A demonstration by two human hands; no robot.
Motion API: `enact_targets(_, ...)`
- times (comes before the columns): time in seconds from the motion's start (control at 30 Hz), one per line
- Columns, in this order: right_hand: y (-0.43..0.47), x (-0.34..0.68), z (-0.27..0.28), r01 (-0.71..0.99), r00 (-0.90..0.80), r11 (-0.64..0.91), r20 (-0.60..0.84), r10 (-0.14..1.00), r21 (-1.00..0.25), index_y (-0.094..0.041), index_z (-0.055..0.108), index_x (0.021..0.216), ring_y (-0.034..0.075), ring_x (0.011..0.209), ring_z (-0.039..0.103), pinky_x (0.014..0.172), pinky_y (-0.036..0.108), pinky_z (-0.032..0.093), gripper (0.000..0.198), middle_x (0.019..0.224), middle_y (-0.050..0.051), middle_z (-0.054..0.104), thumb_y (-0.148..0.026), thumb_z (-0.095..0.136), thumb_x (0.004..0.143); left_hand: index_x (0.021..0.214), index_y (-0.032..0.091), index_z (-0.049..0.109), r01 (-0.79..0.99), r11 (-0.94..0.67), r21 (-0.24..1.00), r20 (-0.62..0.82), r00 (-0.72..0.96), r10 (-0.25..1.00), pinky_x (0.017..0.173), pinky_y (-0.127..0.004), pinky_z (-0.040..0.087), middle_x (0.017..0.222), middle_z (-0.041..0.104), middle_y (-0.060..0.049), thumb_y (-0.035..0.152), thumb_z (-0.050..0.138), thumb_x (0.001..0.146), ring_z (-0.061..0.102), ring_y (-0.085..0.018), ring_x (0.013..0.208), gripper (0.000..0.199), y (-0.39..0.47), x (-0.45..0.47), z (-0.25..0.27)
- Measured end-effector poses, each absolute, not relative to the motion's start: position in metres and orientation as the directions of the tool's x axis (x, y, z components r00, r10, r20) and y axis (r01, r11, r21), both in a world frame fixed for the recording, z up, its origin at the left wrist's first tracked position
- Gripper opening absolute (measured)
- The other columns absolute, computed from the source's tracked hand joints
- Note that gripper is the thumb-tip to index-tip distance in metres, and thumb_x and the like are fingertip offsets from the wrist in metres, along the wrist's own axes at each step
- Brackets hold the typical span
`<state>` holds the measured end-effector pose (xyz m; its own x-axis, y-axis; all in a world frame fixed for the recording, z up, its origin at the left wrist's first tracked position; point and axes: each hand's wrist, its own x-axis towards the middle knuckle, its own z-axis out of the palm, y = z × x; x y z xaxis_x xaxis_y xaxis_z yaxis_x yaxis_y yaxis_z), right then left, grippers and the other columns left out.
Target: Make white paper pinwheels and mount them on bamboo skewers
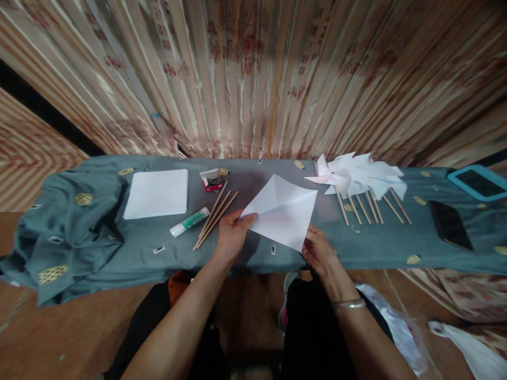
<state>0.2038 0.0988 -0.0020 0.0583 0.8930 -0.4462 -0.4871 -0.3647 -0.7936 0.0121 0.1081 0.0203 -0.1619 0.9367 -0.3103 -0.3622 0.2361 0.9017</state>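
Observation:
A creased white sheet of paper [283, 208] is held up over the cloth-covered table. My left hand [233, 232] pinches its left corner, thumb on top. At the lower right corner, my right hand [319, 250] grips the sheet, its fingertips partly behind the paper. Just left of my left hand lie several thin wooden sticks [216, 216] and a glue stick [190, 221] with a green label. Behind them stands a small open red box [212, 180] with dark contents too small to make out. To the right lie several white paper pinwheels [356, 177] on wooden sticks, overlapping each other.
A stack of white paper [157, 194] lies on the left of the grey-green tablecloth [253, 258]. At the right are a dark phone [450, 224] and a blue-framed tablet [479, 182]. A patterned curtain [253, 79] hangs behind the table.

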Motion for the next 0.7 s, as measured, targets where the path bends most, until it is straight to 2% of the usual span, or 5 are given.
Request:
enact_targets(0.17, 0.102, 0.208, -0.005, -0.539, 0.051, -0.336, -0.428, 0.902, -0.772, -0.018, 0.065, 0.067, 0.006, 0.04, 0.052, 0.037, 0.015, 0.044, 0.024, 0.055, -0.006, 0.066, -0.021, 0.083, 0.051, 0.075, 0.013, 0.073, -0.35, 0.235, 0.907, -0.305, -0.16, 0.939, 0.058, -0.024, 0.042, 0.064, 0.069, -0.001, 0.032, 0.079, 0.056, 0.056, -0.012, 0.056, 0.028, 0.106, 0.011, 0.015)
enact_targets(0.27, 0.104, 0.211, -0.001, -0.585, 0.074, -0.315, -0.436, 0.897, -0.748, -0.019, 0.066, 0.074, 0.005, 0.043, 0.054, 0.041, 0.013, 0.048, 0.029, 0.059, -0.007, 0.067, -0.024, 0.086, 0.053, 0.073, 0.013, 0.073, -0.339, 0.238, 0.91, -0.306, -0.163, 0.938, 0.056, -0.024, 0.041, 0.062, 0.068, -0.001, 0.032, 0.079, 0.056, 0.055, -0.012, 0.054, 0.026, 0.106, 0.011, 0.011)
enact_targets(0.37, 0.104, 0.211, 0.004, -0.635, 0.09, -0.291, -0.442, 0.893, -0.716, -0.019, 0.065, 0.072, 0.004, 0.044, 0.055, 0.041, 0.012, 0.049, 0.032, 0.06, -0.007, 0.067, -0.029, 0.089, 0.053, 0.072, 0.013, 0.073, -0.326, 0.246, 0.913, -0.31, -0.163, 0.937, 0.055, -0.024, 0.041, 0.062, 0.068, -0.001, 0.032, 0.079, 0.056, 0.055, -0.012, 0.053, 0.025, 0.105, 0.01, 0.007)
enact_targets(0.57, 0.103, 0.212, 0.009, -0.597, -0.032, -0.332, -0.391, 0.92, -0.73, -0.02, 0.066, 0.076, 0.006, 0.047, 0.057, 0.04, 0.014, 0.047, 0.041, 0.059, -0.007, 0.066, -0.046, 0.088, 0.053, 0.073, 0.014, 0.074, -0.338, 0.262, 0.904, -0.33, -0.161, 0.93, 0.057, -0.025, 0.044, 0.063, 0.07, -0.002, 0.031, 0.079, 0.055, 0.058, -0.014, 0.054, 0.025, 0.104, 0.009, 0.005)
enact_targets(0.7, 0.103, 0.212, 0.012, -0.583, -0.017, -0.273, -0.325, 0.946, -0.765, -0.02, 0.068, 0.081, 0.007, 0.052, 0.06, 0.048, 0.016, 0.052, 0.05, 0.064, -0.006, 0.067, -0.053, 0.088, 0.049, 0.074, 0.014, 0.075, -0.317, 0.259, 0.912, -0.321, -0.162, 0.933, 0.059, -0.026, 0.045, 0.064, 0.07, -0.002, 0.031, 0.078, 0.057, 0.059, -0.015, 0.056, 0.024, 0.103, 0.008, 0.003)
